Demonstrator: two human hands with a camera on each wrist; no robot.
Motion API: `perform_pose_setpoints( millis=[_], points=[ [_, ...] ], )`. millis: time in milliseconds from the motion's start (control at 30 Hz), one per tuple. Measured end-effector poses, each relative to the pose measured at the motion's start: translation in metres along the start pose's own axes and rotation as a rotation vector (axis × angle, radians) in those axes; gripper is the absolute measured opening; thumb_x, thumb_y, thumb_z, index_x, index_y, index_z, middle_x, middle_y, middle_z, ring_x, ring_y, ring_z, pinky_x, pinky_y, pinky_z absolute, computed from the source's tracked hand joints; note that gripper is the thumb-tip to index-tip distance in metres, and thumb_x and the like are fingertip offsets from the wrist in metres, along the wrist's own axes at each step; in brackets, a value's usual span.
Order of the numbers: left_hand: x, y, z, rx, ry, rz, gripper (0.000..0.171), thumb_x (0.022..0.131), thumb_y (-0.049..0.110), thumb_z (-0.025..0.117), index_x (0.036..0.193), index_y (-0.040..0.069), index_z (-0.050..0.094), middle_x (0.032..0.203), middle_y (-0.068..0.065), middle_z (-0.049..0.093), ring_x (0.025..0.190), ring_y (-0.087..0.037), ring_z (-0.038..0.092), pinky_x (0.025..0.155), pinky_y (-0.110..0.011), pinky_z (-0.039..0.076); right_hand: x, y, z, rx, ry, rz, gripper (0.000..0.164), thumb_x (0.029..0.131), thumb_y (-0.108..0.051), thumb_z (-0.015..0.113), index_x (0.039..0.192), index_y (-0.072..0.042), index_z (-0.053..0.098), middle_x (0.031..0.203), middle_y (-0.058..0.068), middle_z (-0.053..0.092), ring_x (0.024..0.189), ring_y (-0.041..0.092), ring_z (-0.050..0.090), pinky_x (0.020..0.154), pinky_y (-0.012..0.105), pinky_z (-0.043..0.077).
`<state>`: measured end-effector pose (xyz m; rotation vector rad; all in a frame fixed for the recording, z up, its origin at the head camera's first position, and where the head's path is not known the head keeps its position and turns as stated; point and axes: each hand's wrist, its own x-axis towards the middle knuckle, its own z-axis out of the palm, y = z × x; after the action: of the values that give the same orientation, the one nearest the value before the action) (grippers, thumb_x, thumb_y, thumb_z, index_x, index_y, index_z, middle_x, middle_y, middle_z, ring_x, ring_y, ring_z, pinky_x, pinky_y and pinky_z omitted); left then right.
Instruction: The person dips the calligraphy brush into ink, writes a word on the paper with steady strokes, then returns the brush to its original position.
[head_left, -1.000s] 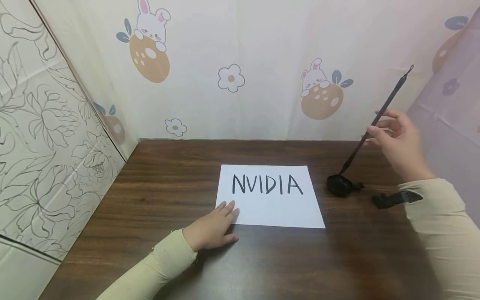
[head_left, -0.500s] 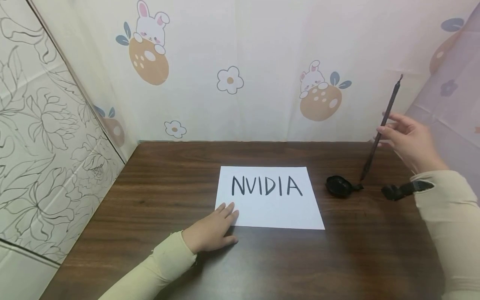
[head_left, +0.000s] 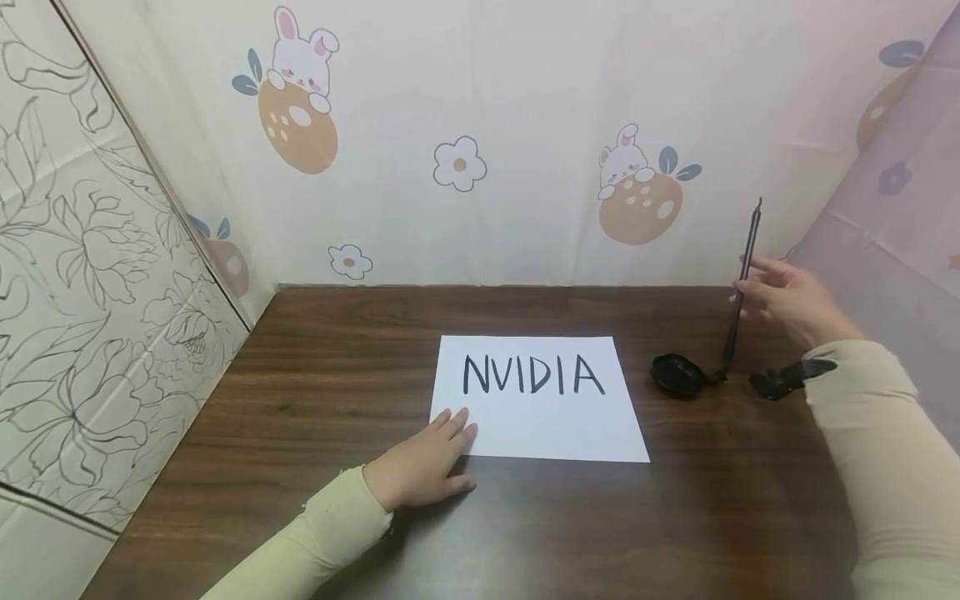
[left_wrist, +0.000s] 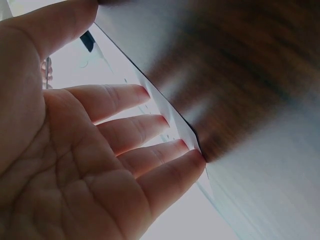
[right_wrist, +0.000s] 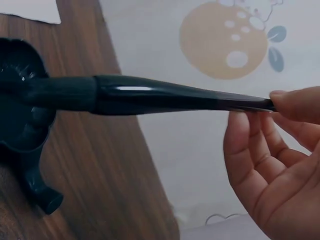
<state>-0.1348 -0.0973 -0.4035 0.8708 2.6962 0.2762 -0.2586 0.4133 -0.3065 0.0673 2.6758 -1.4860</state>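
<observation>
My right hand (head_left: 797, 298) pinches a dark writing brush (right_wrist: 150, 95) partway up its handle, between thumb and fingertips. The brush stands nearly upright, its bristle end low beside the stub handle of a black ink dish (head_left: 677, 377). In the right wrist view the bristles overlap the scalloped dish; whether they touch it I cannot tell. A white sheet of paper (head_left: 555, 429) bearing "NVIDIA" in black lettering lies to the dish's left. My left hand (head_left: 423, 462) rests with fingers extended on the sheet's near left corner, thumb on the table.
The dark wood table (head_left: 337, 350) meets a curtain (head_left: 525, 125) printed with rabbits and flowers at its back edge. A flower-patterned panel (head_left: 97, 250) rises on the left. A black wrist-worn device (head_left: 780, 381) juts from the right sleeve near the dish.
The brush has come out from over the dish's bowl, swung right, then lowered and shifted left near the dish's handle. The brush is now more upright. My left hand and the paper have stayed put.
</observation>
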Motion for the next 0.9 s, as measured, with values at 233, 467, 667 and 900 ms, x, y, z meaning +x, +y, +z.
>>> perform_pose_setpoints(
  millis=[233,467,667,900],
  points=[
    [-0.001,0.001,0.0,-0.006,0.008,0.001,0.072,0.093,0.043,0.063,0.149,0.005,0.04,0.16,-0.017,0.029,0.147,-0.039,0.027,0.119,-0.047,0.029,0.008,0.015,0.004,0.007,-0.081,0.035,0.079,0.101,-0.022,0.053,0.153,0.002,-0.002,0.093,-0.031,0.055,0.083,-0.007,0.063,0.076,0.016,0.056],
    [-0.002,0.001,0.0,-0.002,0.016,0.009,0.072,0.093,0.043,0.063,0.149,0.004,0.04,0.159,-0.017,0.03,0.147,-0.039,0.028,0.119,-0.048,0.03,0.011,0.03,0.012,-0.03,-0.106,0.046,0.079,0.102,-0.017,0.052,0.152,0.005,-0.006,0.09,-0.026,0.059,0.077,-0.004,0.063,0.077,0.021,0.057],
    [-0.002,0.001,0.0,0.002,0.012,0.011,0.072,0.093,0.043,0.063,0.149,0.004,0.04,0.159,-0.018,0.03,0.147,-0.039,0.028,0.119,-0.048,0.03,0.011,0.039,0.018,-0.078,-0.11,0.068,0.077,0.102,-0.016,0.051,0.153,0.004,-0.003,0.11,0.003,0.061,0.08,-0.006,0.062,0.08,0.024,0.058],
    [-0.002,0.001,-0.002,-0.003,0.009,0.013,0.072,0.093,0.042,0.063,0.149,0.004,0.039,0.159,-0.018,0.029,0.147,-0.04,0.027,0.12,-0.047,0.029,0.011,0.049,0.025,-0.201,-0.091,0.091,0.068,0.105,-0.025,0.042,0.154,0.005,0.006,0.138,0.039,0.043,0.086,-0.004,0.059,0.086,0.037,0.058]
  ],
)
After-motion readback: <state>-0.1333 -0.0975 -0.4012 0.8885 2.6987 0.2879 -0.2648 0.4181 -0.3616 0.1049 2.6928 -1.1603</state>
